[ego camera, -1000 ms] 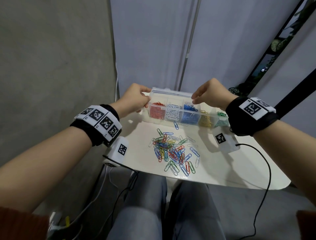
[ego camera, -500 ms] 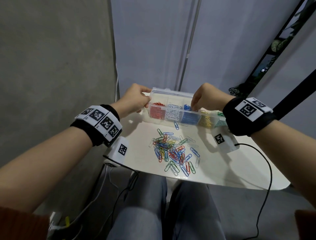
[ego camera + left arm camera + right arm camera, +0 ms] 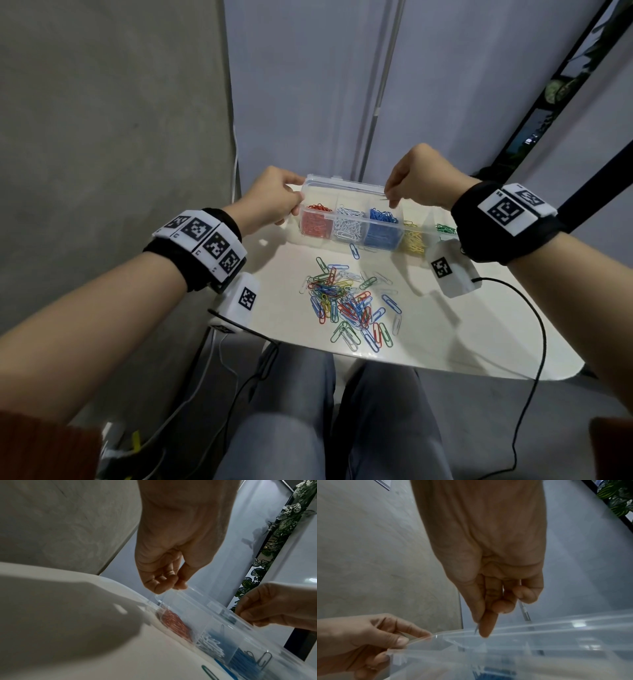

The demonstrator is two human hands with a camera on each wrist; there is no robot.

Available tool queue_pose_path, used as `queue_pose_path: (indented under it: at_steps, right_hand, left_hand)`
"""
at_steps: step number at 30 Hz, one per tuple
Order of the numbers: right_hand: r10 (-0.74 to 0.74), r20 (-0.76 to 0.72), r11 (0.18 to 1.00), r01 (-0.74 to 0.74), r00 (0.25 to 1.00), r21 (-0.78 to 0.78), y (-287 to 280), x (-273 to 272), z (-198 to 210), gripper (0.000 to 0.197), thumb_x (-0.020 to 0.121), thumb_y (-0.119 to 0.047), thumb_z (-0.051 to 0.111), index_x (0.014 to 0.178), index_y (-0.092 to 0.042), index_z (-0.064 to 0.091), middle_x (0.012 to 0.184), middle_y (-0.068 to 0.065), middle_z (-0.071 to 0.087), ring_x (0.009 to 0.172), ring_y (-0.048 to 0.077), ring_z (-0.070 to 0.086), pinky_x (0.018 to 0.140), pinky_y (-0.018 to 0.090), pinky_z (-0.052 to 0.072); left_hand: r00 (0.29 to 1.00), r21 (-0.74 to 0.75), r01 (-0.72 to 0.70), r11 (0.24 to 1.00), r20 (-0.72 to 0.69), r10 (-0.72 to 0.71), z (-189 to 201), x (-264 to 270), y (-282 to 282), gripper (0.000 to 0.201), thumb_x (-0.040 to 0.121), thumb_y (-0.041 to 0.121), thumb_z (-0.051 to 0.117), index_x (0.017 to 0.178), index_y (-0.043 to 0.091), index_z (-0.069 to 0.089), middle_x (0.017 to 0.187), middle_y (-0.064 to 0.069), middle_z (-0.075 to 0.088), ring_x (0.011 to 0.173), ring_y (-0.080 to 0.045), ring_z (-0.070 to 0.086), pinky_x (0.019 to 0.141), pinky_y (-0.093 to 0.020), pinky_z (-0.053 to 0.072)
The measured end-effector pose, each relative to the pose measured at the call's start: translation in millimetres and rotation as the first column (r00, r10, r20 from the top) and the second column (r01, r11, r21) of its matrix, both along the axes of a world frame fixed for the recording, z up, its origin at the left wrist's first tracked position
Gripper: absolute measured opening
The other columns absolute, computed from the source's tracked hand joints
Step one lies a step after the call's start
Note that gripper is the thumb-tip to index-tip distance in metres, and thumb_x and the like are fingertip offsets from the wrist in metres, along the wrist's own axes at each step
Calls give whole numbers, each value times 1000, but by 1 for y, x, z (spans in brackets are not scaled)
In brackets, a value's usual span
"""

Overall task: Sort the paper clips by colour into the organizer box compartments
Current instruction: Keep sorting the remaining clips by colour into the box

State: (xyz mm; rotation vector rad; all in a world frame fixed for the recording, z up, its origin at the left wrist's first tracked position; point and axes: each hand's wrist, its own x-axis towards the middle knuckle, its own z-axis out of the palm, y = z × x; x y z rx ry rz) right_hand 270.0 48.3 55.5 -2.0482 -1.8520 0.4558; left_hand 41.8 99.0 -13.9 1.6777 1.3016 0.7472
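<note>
with the left hand [image 3: 274, 198] pinching the left end of the clear plastic organizer box [image 3: 349, 222] at the far table edge, the right hand [image 3: 416, 181], thumb and finger closed on a thin clip [image 3: 476, 629], should lower it over the blue compartment [image 3: 383, 222] and release gently.

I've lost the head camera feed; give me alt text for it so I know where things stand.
Both hands are at a clear organizer box on a white table: the left hand grips its left end, the right hand pinches something thin above the blue compartment. A mixed pile of paper clips lies unsorted in front.
</note>
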Motion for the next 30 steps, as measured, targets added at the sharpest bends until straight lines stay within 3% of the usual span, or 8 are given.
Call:
queue_pose_path:
  at_steps: [4,7,10,13,18,21,27,30]
  right_hand:
    - [56,-116,992,-42,992,119,3,-17,-1,10,79,2,71,80,-7,74,69,5,69,48,0,52,53,15,41]
    - [98,-94,988,-86,991,125,1,-27,-1,13,78,-8,78,90,-14,74,74,1,65,61,6,56,53,12,40]
    - [255,-13,959,-251,967,129,-19,-37,0,11,80,-2,73,86,-10,76,74,-1,69,63,3,60,53,6,43]
    - [425,168,893,-443,889,83,-41,-44,-16,18,79,5,62,84,-4,78,81,6,75,72,16,67,67,19,48]
    - [540,299,841,-513,787,-169,-49,-28,-55,43,79,12,51,106,-14,73,119,2,69,104,18,66,92,36,53]
    - [560,331,828,-529,760,-187,-52,-17,-67,36,75,11,48,90,-14,70,110,3,71,101,18,66,86,40,55]
    - [551,428,795,-606,716,-9,-62,-6,-73,14,83,-1,63,88,-4,76,96,8,71,90,26,67,75,32,54]
    - [538,429,811,-584,725,-31,-62,-5,-73,16,86,-4,61,89,-7,76,94,7,69,85,25,66,68,25,49]
  left_hand:
    - [1000,0,1,1000,-1,-1,1,0,-2,40,95,3,52,135,5,53,57,-4,54,46,-13,40,47,-26,36]
    - [1000,-10,-5,1000,13,5,2,1,-4,40,95,3,52,135,4,52,58,-6,54,47,-14,39,46,-26,34]
    - [1000,-10,-7,1000,14,7,2,0,-3,40,96,4,52,135,5,53,58,-5,53,47,-13,39,46,-26,34]
    - [1000,-5,1,1000,-1,-1,4,0,-3,39,96,4,52,134,6,54,59,-4,54,47,-11,41,48,-25,37]
    - [1000,2,4,1000,7,-4,3,0,-3,36,95,1,51,130,6,57,57,-5,53,37,-4,38,47,-24,35]
    - [1000,1,1,1000,7,-1,3,0,-3,36,95,1,51,131,6,56,58,-5,53,39,-6,38,47,-24,35]
    - [1000,1,-1,1000,9,1,1,0,-2,37,95,2,51,132,5,56,57,-5,53,35,-3,38,46,-24,36]
    - [1000,2,-4,1000,6,4,1,0,-1,37,95,2,51,132,5,56,57,-5,53,35,-3,38,45,-23,36]
